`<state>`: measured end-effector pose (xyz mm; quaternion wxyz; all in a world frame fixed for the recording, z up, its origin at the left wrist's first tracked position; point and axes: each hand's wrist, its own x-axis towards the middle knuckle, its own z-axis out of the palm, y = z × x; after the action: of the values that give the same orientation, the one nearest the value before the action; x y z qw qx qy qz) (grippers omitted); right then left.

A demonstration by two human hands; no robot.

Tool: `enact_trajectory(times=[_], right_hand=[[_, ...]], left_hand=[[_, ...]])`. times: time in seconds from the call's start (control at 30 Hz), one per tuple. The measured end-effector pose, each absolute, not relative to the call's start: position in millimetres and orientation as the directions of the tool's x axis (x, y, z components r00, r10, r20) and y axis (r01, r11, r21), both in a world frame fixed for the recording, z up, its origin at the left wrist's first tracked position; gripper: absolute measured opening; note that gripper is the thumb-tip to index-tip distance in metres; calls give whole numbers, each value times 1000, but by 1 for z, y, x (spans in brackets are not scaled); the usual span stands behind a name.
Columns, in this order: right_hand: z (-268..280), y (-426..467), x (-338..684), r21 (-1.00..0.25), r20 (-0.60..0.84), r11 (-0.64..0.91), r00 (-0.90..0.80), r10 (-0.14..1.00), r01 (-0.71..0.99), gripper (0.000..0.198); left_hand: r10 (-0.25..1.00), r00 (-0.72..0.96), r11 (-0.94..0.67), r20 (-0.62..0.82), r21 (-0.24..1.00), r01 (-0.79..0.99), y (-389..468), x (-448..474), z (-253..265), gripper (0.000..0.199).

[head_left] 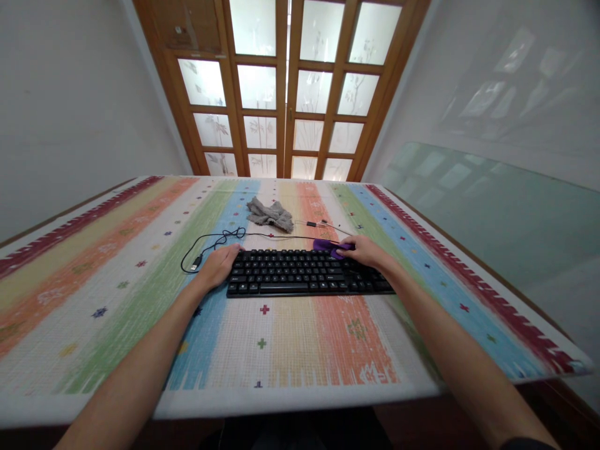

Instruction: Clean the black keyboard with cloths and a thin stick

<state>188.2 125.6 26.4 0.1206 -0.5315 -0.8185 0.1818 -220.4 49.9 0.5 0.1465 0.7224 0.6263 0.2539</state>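
Note:
A black keyboard [290,273] lies flat on the table, its long side toward me. My left hand [220,265] grips its left end, with the thumb side along the upper left corner. In my right hand [363,251] is a purple cloth [323,245], pinched at the keyboard's back edge toward the right. Part of the cloth spreads left over the top row of keys. My right forearm hides some of the keyboard's right end. The keyboard's black cable [206,236] runs behind it and loops on the left, ending in a USB plug [195,264].
A crumpled grey cloth [269,214] lies behind the keyboard. Right of it is a thin cord with a small dark piece [311,224]. A striped tablecloth [140,300] covers the table. Beyond stand wooden doors with glass panes [257,87]; a pale glass panel [492,206] leans at right.

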Motion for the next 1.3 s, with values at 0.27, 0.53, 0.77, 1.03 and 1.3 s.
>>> enact_trajectory(times=[0.27,0.53,0.77,1.03,1.3], right_hand=[[28,130,168,-222,32,287,-288,957,932,14],[16,131,166,-227,112,219,-198,974,949,24],[28,127,197,-418,61,289,-290,955,861,24],[20,132,221,-523,18,265,-301,954,810,35],[25,132,217,-553,-36,206,-270,962,807,38]], left_hand=[[977,92,-180,192,516,838,48,-219,3,61],[974,94,-188,206,508,840,49,-221,0,61],[972,102,-201,212,520,830,49,-221,0,59],[974,97,-189,203,506,842,49,-221,0,60],[980,79,-163,180,518,840,48,-219,2,60]])
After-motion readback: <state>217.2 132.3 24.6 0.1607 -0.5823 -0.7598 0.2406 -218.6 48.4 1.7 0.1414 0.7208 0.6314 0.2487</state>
